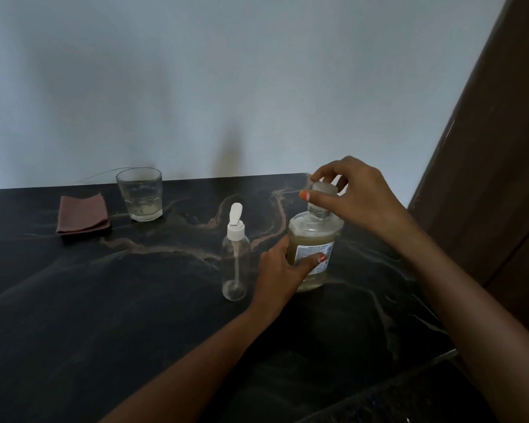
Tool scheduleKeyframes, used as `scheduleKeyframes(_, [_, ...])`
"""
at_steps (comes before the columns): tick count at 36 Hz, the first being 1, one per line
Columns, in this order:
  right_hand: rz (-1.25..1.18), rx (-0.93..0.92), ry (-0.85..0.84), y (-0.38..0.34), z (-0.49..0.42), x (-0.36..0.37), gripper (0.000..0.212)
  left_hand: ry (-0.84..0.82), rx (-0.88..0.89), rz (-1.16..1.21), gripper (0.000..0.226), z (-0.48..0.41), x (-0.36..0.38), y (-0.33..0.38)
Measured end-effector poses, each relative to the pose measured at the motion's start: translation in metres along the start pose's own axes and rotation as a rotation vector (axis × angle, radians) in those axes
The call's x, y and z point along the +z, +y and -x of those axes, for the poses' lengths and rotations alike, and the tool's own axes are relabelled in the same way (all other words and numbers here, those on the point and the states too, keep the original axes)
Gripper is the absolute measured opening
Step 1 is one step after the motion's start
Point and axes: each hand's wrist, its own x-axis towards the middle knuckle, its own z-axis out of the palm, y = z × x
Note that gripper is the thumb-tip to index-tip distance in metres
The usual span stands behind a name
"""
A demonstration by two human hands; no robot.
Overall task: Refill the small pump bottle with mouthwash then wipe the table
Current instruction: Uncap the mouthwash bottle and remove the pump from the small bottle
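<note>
The right hand [358,196] covers much of the mouthwash bottle's cap [322,190], so its grip there is unclear. The left hand [283,270] hides part of the bottle's label [318,254], whose print is too small to read. The counter [104,315] runs past the frame's lower edge.

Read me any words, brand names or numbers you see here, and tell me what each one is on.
Mouthwash bottle: a white label with rows of print, too small and blurred to read, partly covered by the left hand.
Small pump bottle, glass, cloth: no text visible.
</note>
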Motion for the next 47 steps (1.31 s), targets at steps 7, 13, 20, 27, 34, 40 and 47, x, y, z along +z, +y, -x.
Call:
scheduleKeyframes(7, [-0.130,0.025,-0.096,-0.003,-0.001,-0.008,0.026,-0.006,-0.006,-0.002,0.040,0.000,-0.001,0.000])
scheduleKeyframes(13, [-0.336,0.045,-0.200,-0.006,0.001,-0.009,0.031,0.019,-0.001,-0.016,0.032,0.001,-0.001,0.001])
scheduleKeyframes(20, [-0.046,0.062,-0.071,0.000,-0.003,-0.001,0.036,0.012,0.002,-0.007,0.037,0.001,-0.001,0.002])
scheduleKeyframes(27, [-0.055,0.056,-0.121,0.001,-0.006,-0.010,0.030,-0.008,-0.008,0.002,0.037,0.002,-0.001,0.003])
scheduleKeyframes(34, [-0.186,0.053,-0.214,0.000,-0.006,-0.019,0.031,-0.001,-0.014,-0.017,0.038,0.002,-0.001,0.002])
scheduleKeyframes(40, [-0.353,0.067,-0.280,0.007,-0.007,-0.026,0.026,0.000,-0.014,-0.025,0.039,0.001,-0.001,0.001])
scheduleKeyframes(47, [-0.456,0.010,-0.340,0.015,-0.006,-0.026,0.032,0.007,-0.010,-0.026,0.040,0.001,0.000,0.000])
